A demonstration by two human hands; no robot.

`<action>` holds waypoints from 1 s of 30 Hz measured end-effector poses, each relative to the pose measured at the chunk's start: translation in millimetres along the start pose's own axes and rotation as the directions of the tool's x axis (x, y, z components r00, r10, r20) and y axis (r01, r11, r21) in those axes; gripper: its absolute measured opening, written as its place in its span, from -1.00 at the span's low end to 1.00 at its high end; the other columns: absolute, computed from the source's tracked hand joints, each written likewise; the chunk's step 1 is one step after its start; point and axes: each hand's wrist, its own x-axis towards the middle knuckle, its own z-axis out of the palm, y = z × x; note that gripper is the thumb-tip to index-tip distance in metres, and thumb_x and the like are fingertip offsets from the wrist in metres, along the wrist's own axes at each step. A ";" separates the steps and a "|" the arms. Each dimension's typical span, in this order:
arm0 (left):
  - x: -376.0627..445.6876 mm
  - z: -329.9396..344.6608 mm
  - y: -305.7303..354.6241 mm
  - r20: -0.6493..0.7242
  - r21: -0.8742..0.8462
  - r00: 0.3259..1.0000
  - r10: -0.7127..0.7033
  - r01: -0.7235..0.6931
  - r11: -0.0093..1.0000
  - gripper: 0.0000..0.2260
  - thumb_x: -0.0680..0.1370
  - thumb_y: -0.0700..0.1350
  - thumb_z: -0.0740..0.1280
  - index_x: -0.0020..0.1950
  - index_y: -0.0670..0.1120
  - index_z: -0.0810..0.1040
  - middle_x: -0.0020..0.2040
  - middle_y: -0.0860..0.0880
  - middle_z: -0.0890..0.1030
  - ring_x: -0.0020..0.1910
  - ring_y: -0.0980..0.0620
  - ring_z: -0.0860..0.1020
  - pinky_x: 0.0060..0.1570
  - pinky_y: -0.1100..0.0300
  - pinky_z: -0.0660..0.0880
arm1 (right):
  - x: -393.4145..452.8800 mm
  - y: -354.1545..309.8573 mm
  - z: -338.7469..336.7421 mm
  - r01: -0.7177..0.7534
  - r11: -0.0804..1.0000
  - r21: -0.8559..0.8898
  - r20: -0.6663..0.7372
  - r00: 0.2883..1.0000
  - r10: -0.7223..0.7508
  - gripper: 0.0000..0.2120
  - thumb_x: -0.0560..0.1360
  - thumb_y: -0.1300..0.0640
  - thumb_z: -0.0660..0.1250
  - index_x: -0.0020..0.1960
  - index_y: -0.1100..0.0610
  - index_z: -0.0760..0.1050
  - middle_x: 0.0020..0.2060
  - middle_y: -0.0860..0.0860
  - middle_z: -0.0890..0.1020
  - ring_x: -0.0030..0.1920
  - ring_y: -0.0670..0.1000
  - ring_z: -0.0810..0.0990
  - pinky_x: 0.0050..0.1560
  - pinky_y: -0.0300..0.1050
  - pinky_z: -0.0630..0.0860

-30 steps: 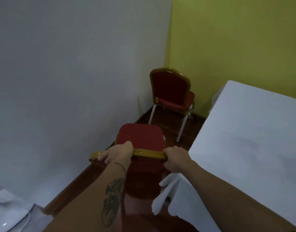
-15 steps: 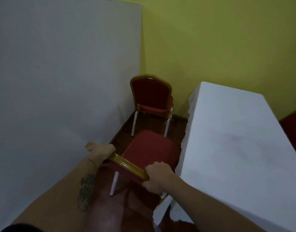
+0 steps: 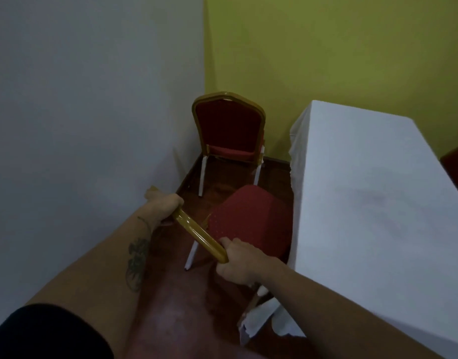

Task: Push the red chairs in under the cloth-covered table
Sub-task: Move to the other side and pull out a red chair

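Chair point(image 3: 248, 218), seat angled toward the table point(image 3: 365, 190) on my right with its front edge at the cloth: I clamp both grips, left point(image 3: 165, 203) and right point(image 3: 238, 260), on its gold backrest rail, right hand nearer the table.

Red seats, gold frames, white cloth.
Near chair point(image 3: 248, 224): deep red seat with what looks like a fine pale dot pattern, glossy gold top rail. Far chair point(image 3: 229, 130): plain red padding, gold edging, white legs. Tablecloth point(image 3: 365, 190) white; wall point(image 3: 326, 47) yellow-green, other wall point(image 3: 80, 99) grey-white; floor point(image 3: 176, 294) reddish brown; sleeve point(image 3: 41, 332) black.
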 end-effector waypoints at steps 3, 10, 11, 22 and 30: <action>24.7 -3.8 7.1 0.016 0.017 1.000 0.008 -0.009 1.000 -0.86 0.54 -0.24 0.40 -0.09 -0.22 0.44 -0.22 -0.19 0.57 -0.19 -0.14 0.62 0.14 -0.19 0.64 | 15.9 -9.5 -2.8 -0.035 0.992 0.121 0.025 0.999 0.032 -0.32 0.51 -0.02 0.30 0.59 0.01 0.19 0.31 0.17 0.46 0.27 0.21 0.51 0.14 -0.02 0.43; 99.4 -20.6 22.5 0.144 0.091 0.988 0.059 -0.073 0.993 -0.49 0.45 -0.14 0.43 0.32 -0.35 0.41 0.08 -0.34 0.63 -0.05 -0.23 0.69 -0.16 -0.05 0.68 | 48.1 -44.4 -14.3 -0.199 0.943 0.267 -0.024 0.977 0.212 -0.36 0.52 0.03 0.29 0.57 -0.01 0.26 0.28 0.13 0.57 0.21 0.16 0.59 0.17 -0.02 0.53; 109.4 -21.4 24.8 0.175 0.089 0.982 0.070 -0.087 0.992 -0.43 0.43 -0.10 0.43 0.34 -0.36 0.42 0.10 -0.34 0.63 -0.02 -0.23 0.68 -0.14 -0.05 0.68 | 52.8 -49.8 -15.3 -0.224 0.933 0.281 -0.037 0.969 0.243 -0.38 0.51 0.03 0.29 0.56 -0.01 0.28 0.29 0.13 0.57 0.23 0.17 0.59 0.19 -0.01 0.53; 250.3 -25.4 13.4 0.444 0.141 0.885 0.142 -0.225 0.964 0.03 0.03 0.12 0.47 0.43 -0.32 0.42 0.30 -0.31 0.55 0.11 -0.23 0.65 0.02 -0.15 0.68 | 83.0 -111.0 -7.6 -0.363 0.891 0.274 -0.063 0.917 0.393 -0.49 0.50 -0.03 0.31 0.43 0.04 0.42 0.26 0.15 0.58 0.21 0.22 0.59 0.21 0.08 0.56; 218.5 -35.1 59.8 0.538 0.159 0.828 0.161 -0.287 0.945 -0.14 0.15 -0.13 0.44 0.47 -0.22 0.38 0.31 -0.30 0.54 0.05 -0.24 0.67 -0.24 -0.01 0.69 | 102.6 -138.3 1.3 -0.410 0.877 0.252 -0.062 0.897 0.437 -0.33 0.55 -0.12 0.29 0.55 0.18 0.25 0.37 0.23 0.47 0.31 0.29 0.52 0.24 0.10 0.51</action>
